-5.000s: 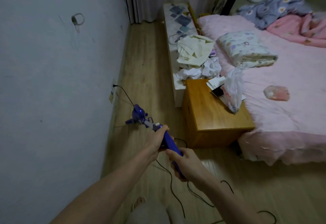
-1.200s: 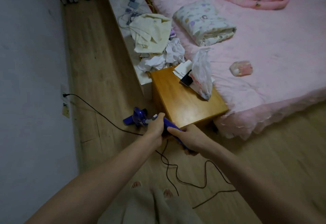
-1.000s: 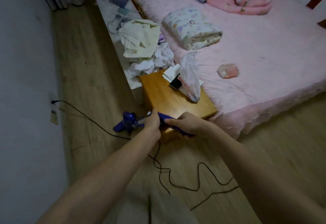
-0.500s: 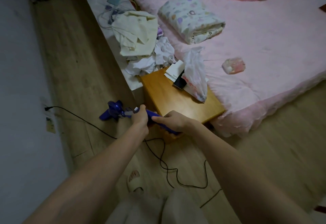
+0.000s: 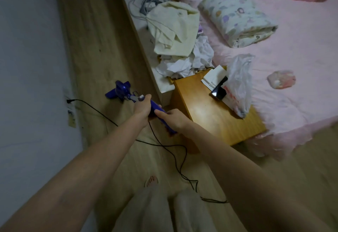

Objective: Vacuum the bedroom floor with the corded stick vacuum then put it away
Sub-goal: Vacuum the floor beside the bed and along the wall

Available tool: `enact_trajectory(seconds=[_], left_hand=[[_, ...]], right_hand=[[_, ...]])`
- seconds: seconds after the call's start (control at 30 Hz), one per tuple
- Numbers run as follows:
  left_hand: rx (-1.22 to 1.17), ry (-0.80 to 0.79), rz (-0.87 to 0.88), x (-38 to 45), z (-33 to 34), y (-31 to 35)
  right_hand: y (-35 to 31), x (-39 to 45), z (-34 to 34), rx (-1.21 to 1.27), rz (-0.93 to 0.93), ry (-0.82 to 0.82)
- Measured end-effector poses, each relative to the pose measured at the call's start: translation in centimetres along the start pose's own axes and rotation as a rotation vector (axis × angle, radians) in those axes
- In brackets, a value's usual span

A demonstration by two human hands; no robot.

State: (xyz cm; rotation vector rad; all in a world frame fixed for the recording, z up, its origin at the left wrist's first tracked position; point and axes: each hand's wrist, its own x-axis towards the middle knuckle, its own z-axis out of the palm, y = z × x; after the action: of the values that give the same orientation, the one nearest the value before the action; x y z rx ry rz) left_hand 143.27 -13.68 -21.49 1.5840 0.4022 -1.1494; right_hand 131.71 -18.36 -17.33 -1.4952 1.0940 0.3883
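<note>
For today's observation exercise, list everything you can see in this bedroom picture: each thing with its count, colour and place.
Vacuum: one, purple, on the floor by the wall.
Cord: one, black, from the wall plug across the floor.
Nightstand: one, orange wood, beside the bed.
Plastic bag: one, clear white, on the nightstand.
Clothes pile: one, cream and white, on the low white bench.
Folded quilt: one, patterned white, on the bed.
Bed: one, pink cover, right.
Left hand: one, gripping the vacuum handle.
Right hand: one, gripping the handle behind the left hand.
</note>
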Motion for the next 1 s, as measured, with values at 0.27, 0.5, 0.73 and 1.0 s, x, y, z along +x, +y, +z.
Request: enact_trajectory(seconds=[0.27, 0.5, 0.73, 1.0], left_hand=[[0.007, 0.056, -0.009, -0.5, -1.5, 0.0], [-0.062, 0.036, -0.02, -4.7, -0.6, -3.1], [-0.128, -0.004, -0.039, -9.6, 3.0, -8.3], [-0.107, -0.062, -0.012, -13.5, 7.5, -10.7]], right_hand=[[-0.2, -1.0, 2.4, 0.011, -0.074, 0.058], [2.4, -5.1, 0.8, 0.05, -0.11, 0.002], [7.1, -10.8, -3.4, -0.128, -0.167, -0.003], [9.2, -14.0, -9.1, -0.288, -0.173, -0.049]])
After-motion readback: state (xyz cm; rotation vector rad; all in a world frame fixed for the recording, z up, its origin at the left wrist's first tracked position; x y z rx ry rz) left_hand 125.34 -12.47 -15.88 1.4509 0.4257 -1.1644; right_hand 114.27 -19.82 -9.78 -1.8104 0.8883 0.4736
